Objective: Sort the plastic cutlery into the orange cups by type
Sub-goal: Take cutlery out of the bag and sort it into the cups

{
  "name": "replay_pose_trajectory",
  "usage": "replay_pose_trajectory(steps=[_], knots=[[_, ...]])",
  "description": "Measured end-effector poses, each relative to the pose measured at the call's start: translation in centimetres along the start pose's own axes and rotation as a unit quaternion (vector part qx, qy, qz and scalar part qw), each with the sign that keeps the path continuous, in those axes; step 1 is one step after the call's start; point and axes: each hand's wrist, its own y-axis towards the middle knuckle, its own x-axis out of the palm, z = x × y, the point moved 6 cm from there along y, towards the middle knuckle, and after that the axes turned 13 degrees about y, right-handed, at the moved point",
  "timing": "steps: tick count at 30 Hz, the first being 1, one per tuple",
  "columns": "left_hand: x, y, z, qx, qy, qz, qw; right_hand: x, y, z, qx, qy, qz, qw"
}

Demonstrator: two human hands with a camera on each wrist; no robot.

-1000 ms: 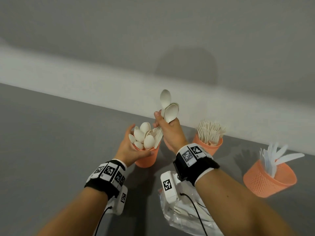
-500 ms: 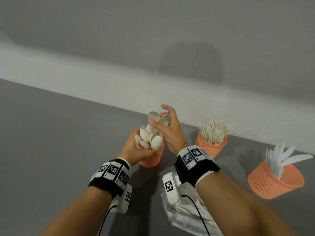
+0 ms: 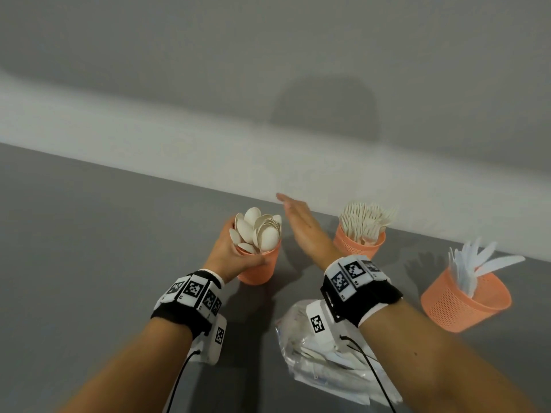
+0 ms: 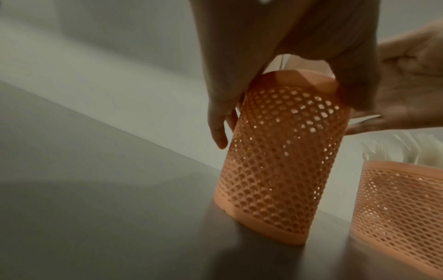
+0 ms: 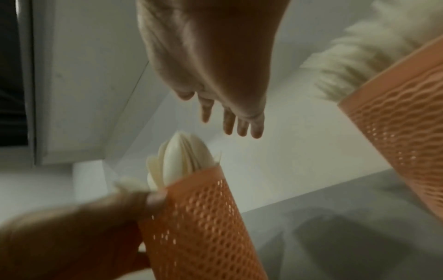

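The left hand (image 3: pixel 231 254) wraps its fingers and thumb around the spoon cup (image 3: pixel 260 269), an orange mesh cup standing on the grey table (image 3: pixel 89 248) and packed with white spoons (image 3: pixel 258 231), bowls up. At its 3 o'clock the right hand (image 3: pixel 301 228) hovers flat, fingers straight and spread, holding nothing, just beside the spoons without touching them. Further toward 3 o'clock stand the fork cup (image 3: pixel 357 244) and, well apart, the knife cup (image 3: pixel 465 299), while a clear plastic bag (image 3: pixel 322 362) lies at 6 o'clock under the right wrist.
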Motion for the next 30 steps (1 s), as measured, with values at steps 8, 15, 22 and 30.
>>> replay_pose_trajectory(steps=[8,15,22,30], knots=[[-2.7,-6.1,4.9,0.138,0.105,0.243,0.954,-4.6,-6.7,-0.5,0.109,-0.105,-0.098,0.984],[8.2,-8.9,5.8,0.164,0.363,-0.076,0.914,-3.6,-13.7,4.4,0.219,-0.308,-0.247,0.892],[11.2,-9.9,1.4,-0.026,0.425,-0.241,0.872,-3.8,-17.4,9.5,0.179,-0.436,-0.153,0.869],[10.2,-11.0,2.2,-0.181,-0.079,-0.112,0.974,-5.1,-18.1,7.8,0.097,-0.315,-0.046,0.943]])
